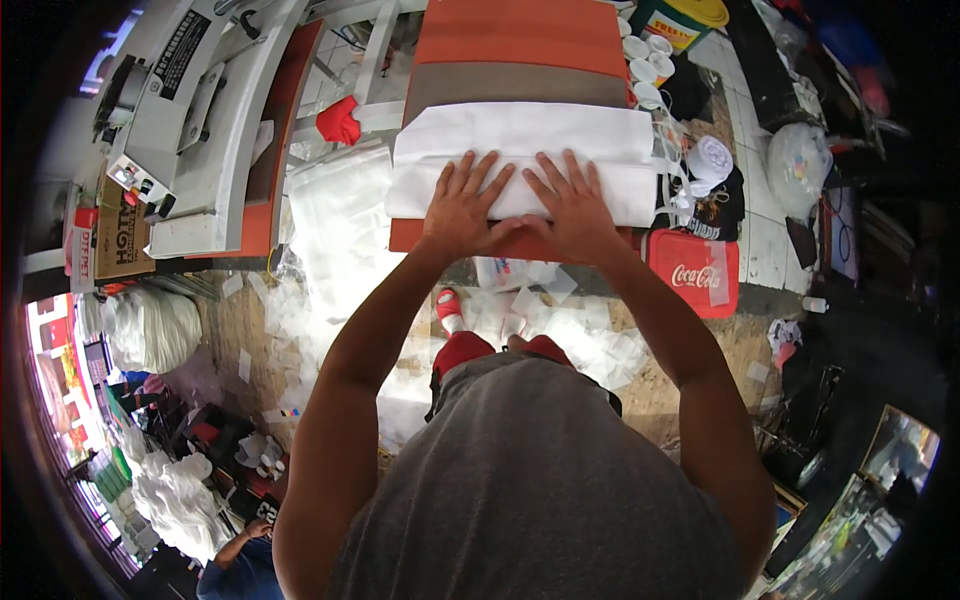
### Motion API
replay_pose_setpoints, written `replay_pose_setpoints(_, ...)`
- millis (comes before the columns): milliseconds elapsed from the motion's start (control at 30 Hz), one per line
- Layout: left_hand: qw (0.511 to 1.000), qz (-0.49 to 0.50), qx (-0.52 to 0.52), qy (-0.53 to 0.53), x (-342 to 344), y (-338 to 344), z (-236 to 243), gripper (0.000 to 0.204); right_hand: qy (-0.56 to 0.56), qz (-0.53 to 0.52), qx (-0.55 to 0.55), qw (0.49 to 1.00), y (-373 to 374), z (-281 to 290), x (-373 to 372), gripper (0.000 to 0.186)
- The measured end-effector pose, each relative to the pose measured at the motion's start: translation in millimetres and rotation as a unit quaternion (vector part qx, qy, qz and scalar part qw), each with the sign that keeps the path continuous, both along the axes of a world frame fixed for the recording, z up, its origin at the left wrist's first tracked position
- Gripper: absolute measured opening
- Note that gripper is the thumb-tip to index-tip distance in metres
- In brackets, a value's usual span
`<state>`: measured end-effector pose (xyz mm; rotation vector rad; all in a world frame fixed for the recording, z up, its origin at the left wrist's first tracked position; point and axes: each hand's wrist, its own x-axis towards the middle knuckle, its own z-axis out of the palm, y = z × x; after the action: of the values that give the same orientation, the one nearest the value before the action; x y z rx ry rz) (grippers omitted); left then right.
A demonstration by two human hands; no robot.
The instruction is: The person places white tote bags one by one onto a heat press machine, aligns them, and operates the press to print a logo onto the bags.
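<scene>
A piece of white fabric lies across an orange-red padded board, partly over a grey-brown band. Fingers spread and palm down, my left hand presses on the left half of the fabric. My right hand lies flat on its right half, the two thumbs meeting near the front edge. A fold or seam runs across the cloth under my fingertips. White straps hang at the fabric's right end; whether they join it I cannot tell.
To the left stands a grey machine with a red scrap near it. On the right are a roll of white tape, a red tray and white cups. Paper scraps litter the floor. Another person is at lower left.
</scene>
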<state>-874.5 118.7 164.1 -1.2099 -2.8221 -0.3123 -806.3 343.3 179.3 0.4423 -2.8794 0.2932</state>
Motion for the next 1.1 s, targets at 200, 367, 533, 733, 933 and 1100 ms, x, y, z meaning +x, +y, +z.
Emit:
replay_pose_setpoints(200, 0.999, 0.036, 0.002, 0.007, -10.5, -24.0, -8.3, 0.069, -0.071, -0.041, 0.016, 0.996, 35.8, -5.9, 8.1, 0.093)
replay_pose_setpoints(367, 0.993, 0.111, -0.022, 0.029, -13.6, -49.5, -12.5, 0.061, -0.071, -0.043, 0.031, 0.996, 47.8, -11.5, 13.4, 0.080)
replay_pose_setpoints(533, 0.991, 0.133, -0.006, 0.007, -10.4, -58.0, -13.6, 0.061, -0.049, -0.104, 0.073, 0.991, 67.4, -17.9, 22.0, 0.061)
replay_pose_setpoints(733, 0.987, 0.149, -0.058, -0.009, -13.9, -54.0, -12.4, 0.062, -0.014, -0.081, 0.047, 0.995, 82.5, -23.2, 31.0, 0.060)
replay_pose_setpoints(933, 0.984, 0.170, 0.060, -0.014, -30.8, -60.6, -17.5, 0.053, -0.032, -0.102, 0.074, 0.991, 79.7, -23.4, 30.1, 0.062)
replay_pose_setpoints(1100, 0.963, 0.147, 0.201, 0.102, -33.9, -77.5, 3.0, 0.031, -0.035, -0.104, 0.063, 0.992, 79.9, -24.5, 30.7, 0.062)
